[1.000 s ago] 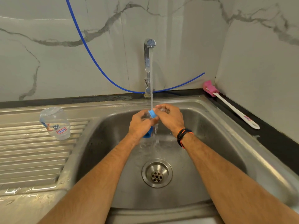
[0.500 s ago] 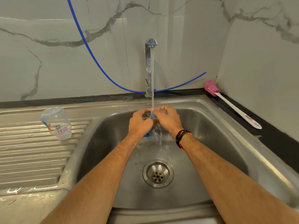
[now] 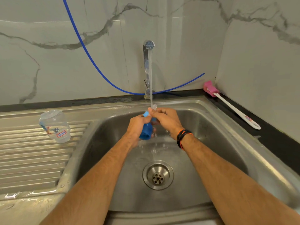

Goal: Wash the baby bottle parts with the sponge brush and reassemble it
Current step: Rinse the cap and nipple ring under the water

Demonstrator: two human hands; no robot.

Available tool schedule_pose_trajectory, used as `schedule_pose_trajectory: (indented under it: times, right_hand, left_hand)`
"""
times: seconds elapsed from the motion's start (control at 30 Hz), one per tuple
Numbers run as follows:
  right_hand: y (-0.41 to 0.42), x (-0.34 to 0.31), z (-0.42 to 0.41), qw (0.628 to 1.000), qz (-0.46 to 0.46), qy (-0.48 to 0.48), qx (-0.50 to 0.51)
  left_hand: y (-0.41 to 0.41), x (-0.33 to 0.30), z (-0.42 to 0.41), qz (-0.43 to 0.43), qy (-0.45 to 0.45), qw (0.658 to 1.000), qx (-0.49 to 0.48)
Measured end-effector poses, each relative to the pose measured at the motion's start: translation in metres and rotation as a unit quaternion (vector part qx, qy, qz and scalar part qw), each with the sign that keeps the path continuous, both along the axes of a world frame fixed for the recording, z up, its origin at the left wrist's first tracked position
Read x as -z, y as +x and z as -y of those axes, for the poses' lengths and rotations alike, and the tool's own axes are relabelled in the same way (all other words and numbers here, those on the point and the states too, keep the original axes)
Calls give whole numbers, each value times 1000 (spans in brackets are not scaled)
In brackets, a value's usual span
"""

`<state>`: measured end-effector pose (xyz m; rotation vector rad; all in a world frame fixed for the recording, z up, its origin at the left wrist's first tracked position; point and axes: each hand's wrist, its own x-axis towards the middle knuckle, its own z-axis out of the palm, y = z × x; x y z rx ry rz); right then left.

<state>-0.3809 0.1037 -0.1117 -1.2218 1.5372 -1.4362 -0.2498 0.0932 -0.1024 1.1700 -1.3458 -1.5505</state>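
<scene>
Over the sink basin, my left hand grips a blue bottle part, likely the collar or cap. My right hand pinches a small clear teat right under the running water from the tap. Both hands touch each other beneath the stream. The clear bottle body lies tilted on the ribbed drainboard at the left. The sponge brush, pink head and white handle, rests on the black counter at the back right.
A blue hose hangs along the marble wall behind the tap. The drain strainer sits at the basin's bottom. Water wets the drainboard's front edge.
My hands have lifted slightly and parted a little; the clear teat now shows above my right fingers, and more of the blue part is visible below my left hand.
</scene>
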Motion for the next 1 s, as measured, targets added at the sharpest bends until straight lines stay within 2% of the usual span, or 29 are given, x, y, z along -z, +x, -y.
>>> schedule_pose_trajectory:
  times: [0.07,0.17,0.47,0.7,0.83,1.0]
  right_hand:
    - [-3,1,-2,1000,-14,-6,-4]
    - [-4,0,-4,997,-66,-21,23]
    - [-4,-4,-7,999,2,-36,7]
    - [-13,-6,-6,999,45,-9,-2]
    - [-11,-1,-1,999,17,-15,25]
    - [-13,1,4,1000,-2,6,11]
  left_hand:
    - [-1,-1,-2,-32,31,999,15]
    - [-5,-1,-3,-64,25,998,0]
    - [-12,-10,-8,-196,164,966,-33]
    - [-14,-10,-10,-198,201,959,-13]
    - [-13,-8,-8,-200,208,957,-14]
    - [-10,-8,-6,-182,198,963,-30]
